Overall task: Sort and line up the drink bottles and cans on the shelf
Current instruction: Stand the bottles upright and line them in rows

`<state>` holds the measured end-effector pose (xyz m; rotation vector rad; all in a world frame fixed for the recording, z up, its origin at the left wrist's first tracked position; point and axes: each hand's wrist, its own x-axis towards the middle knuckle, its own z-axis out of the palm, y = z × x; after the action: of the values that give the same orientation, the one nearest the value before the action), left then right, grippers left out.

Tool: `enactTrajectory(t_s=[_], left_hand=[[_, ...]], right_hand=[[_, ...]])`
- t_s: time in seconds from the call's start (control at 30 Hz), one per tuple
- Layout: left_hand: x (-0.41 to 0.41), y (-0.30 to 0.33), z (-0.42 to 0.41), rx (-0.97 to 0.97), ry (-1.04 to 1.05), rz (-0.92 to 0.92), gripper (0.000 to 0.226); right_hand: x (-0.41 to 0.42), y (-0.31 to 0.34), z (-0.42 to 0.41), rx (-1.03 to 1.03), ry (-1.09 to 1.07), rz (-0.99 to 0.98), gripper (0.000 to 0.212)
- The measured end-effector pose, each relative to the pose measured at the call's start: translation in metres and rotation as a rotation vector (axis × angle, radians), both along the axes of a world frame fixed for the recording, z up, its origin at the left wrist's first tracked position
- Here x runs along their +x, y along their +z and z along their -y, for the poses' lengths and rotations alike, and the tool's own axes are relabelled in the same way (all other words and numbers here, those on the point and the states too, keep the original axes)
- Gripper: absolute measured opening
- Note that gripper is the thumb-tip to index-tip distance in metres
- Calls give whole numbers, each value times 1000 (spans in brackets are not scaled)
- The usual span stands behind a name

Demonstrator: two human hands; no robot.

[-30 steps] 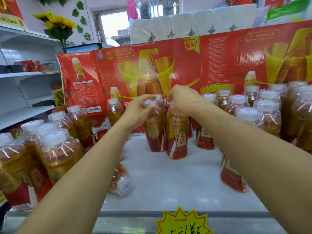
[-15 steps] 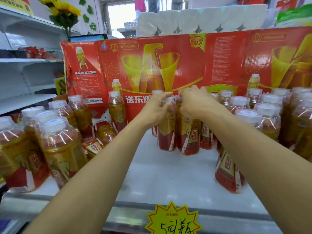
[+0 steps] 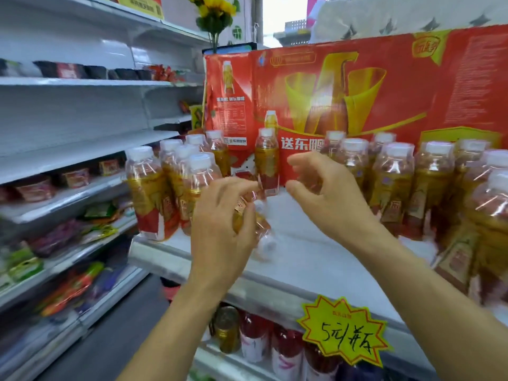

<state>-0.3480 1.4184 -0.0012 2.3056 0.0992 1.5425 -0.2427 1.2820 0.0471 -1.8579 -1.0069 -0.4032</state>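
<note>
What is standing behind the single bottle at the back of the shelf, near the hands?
Directly behind the single bottle stands the red printed carton, which forms a wall along the back of the shelf. On top of the carton lie white rolls. The carton hides whatever is behind it.

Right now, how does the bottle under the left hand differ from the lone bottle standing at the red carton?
The fallen bottle lies on its side on the shelf, cap towards the camera; the lone bottle stands upright against the red carton. The left hand reaches over the fallen bottle, while nothing touches the lone bottle. The fallen bottle is motion-blurred; the lone bottle is sharper. Both have white caps, golden drink and red-gold labels.
</note>
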Motion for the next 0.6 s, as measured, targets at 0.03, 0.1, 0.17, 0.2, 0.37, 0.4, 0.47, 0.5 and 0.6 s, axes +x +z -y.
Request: enactTrajectory(t_s=[0.03,0.1,0.17,0.2,0.37,0.4,0.47,0.5,0.6], left_hand=[[-10,-4,-9,-37,38,38,26],[-24,-11,-27,-165,81,63,33],[-33,-16,-44,-300,80,19,45],[-36,-18,-51,-360,71,-24,50],[-41,-24,-88,-478,40,-158,51],[-40,-20,-95,-463,19,-160,51],[-33,-9,-107,-441,-38,-174,53],[-29,-3,-111,-432,-64,-196,55],[-17,9,-115,-359,-63,-288,64]], right_hand=[[-6,-5,-11,-34,52,-44,39],[-19,-14,-35,-87,157,-135,52],[-30,-20,-58,-112,239,-225,67],[-34,-23,-68,-112,270,-276,76],[-50,-27,-109,-55,261,-368,85],[-51,-29,-114,-42,243,-374,82],[-51,-33,-121,-23,191,-372,75],[-52,-34,-122,-20,164,-364,70],[-55,-36,-115,-14,86,-319,64]])
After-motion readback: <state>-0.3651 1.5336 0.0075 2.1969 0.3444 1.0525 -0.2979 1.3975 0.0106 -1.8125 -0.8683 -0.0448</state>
